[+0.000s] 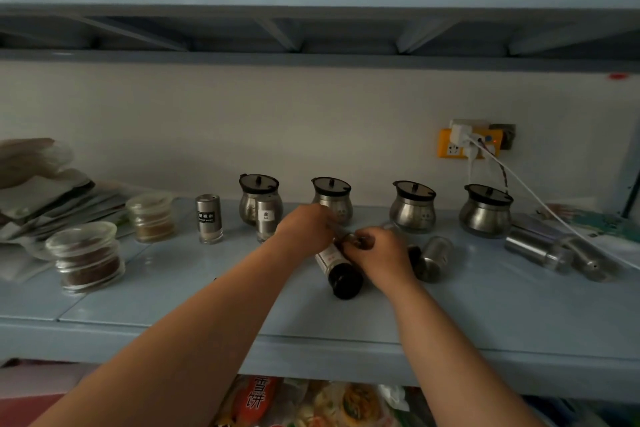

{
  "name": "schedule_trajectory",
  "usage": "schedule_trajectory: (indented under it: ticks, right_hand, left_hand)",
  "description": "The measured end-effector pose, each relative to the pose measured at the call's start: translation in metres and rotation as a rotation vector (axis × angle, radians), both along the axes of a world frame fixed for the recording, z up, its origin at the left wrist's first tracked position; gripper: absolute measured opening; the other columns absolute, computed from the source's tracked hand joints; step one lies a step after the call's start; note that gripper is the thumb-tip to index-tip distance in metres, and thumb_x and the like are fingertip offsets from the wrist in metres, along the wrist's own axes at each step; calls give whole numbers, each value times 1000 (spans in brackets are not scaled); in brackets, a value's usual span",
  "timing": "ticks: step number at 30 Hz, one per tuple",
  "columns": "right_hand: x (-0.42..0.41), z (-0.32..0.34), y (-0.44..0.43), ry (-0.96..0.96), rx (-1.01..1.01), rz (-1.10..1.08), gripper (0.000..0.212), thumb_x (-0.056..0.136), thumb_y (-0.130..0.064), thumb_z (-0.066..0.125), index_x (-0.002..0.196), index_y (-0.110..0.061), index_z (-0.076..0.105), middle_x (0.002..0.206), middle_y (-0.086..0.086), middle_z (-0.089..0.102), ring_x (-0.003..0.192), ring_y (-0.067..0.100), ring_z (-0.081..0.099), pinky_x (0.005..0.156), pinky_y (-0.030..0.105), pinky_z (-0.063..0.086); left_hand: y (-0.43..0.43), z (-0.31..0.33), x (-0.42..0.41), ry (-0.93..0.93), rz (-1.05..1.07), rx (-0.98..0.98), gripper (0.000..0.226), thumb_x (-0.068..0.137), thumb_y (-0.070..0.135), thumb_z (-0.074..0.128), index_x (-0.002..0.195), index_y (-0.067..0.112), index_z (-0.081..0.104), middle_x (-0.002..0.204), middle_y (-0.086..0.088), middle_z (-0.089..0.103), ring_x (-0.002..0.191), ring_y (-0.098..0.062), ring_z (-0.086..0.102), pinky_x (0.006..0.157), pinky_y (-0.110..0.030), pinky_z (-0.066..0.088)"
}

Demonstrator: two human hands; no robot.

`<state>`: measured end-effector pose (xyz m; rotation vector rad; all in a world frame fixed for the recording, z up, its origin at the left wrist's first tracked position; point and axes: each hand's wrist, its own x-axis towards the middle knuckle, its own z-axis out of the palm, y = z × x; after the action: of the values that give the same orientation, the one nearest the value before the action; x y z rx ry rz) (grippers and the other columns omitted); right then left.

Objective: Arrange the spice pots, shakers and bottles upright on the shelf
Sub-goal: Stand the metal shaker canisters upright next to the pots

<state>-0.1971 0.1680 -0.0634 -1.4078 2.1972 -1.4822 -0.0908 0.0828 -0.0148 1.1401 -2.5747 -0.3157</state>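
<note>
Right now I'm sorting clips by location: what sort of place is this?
Probably a home kitchen or pantry corner: lidded steel spice pots stand in a row on a tiled shelf, glass jars of ground spice sit at left, and packaged snacks lie underneath.

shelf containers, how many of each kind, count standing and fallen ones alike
Lidded steel pots: 4
Steel shakers: 5
Glass jars: 2
Dark bottle: 1
Total: 12
</note>
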Motion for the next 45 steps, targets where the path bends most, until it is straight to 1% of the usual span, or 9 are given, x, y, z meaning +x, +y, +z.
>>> schedule_trajectory:
  ticks: [7,12,20,24,26,32,36,41,45]
  right_hand:
    - [4,5,2,121,-179,-56,11,80,-15,68,82,-4,69,77,13,70,73,26,64,66,32,48]
    - [5,6,0,234,-248,-82,9,78,-11,68,83,-3,69,77,14,68,75,29,62,70,40,51]
    - [5,3,-4,309,-376,-75,24,75,-8,72,98,-5,70,93,14,67,88,29,62,77,37,51]
    - [4,0,-6,326,-430,-46,36,75,-7,73,110,-6,66,107,10,65,100,25,61,87,37,52]
    - [5,2,-5,331,-466,-23,37,75,-6,73,111,-5,66,110,9,65,101,23,62,89,33,52]
    - [6,1,-6,222,-505,49,48,75,-6,74,120,-11,58,117,5,62,110,17,59,95,34,50]
    - [7,0,-6,193,-497,97,56,73,-5,76,124,-10,53,113,5,57,108,18,57,95,34,49]
    - [9,1,-6,208,-452,81,53,73,-7,76,122,-9,56,115,4,59,108,19,57,94,33,48]
    - [12,4,-3,28,-404,137,42,79,-12,71,118,-21,58,98,-15,61,98,11,63,88,30,51]
  left_hand:
    - [1,2,1,76,51,30,29,90,26,47,112,24,65,115,-4,65,100,-22,63,74,-28,47]
    - [3,4,1,170,91,72,28,90,25,51,110,14,67,113,-8,66,99,-25,64,80,-32,50]
    - [5,7,0,388,150,177,39,94,35,46,104,5,68,103,-13,68,93,-27,63,73,-28,44]
    - [5,12,-3,504,173,272,45,94,40,46,94,3,70,71,-5,58,66,-21,53,60,-27,38]
    - [3,12,-5,578,176,339,44,92,41,49,91,3,71,72,-6,60,61,-18,49,56,-27,36]
    - [-2,4,-8,887,209,509,42,84,40,62,116,11,64,106,-10,67,86,-21,58,78,-29,49]
    - [-5,2,-5,1030,221,632,43,81,33,70,115,10,60,110,-10,62,100,-24,60,92,-37,52]
    - [-4,3,-3,1161,135,758,39,82,21,71,114,3,60,95,-14,66,75,-20,65,67,-25,58]
    - [0,4,-7,1246,96,840,40,81,13,70,118,2,59,92,-18,68,67,-18,68,58,-23,58]
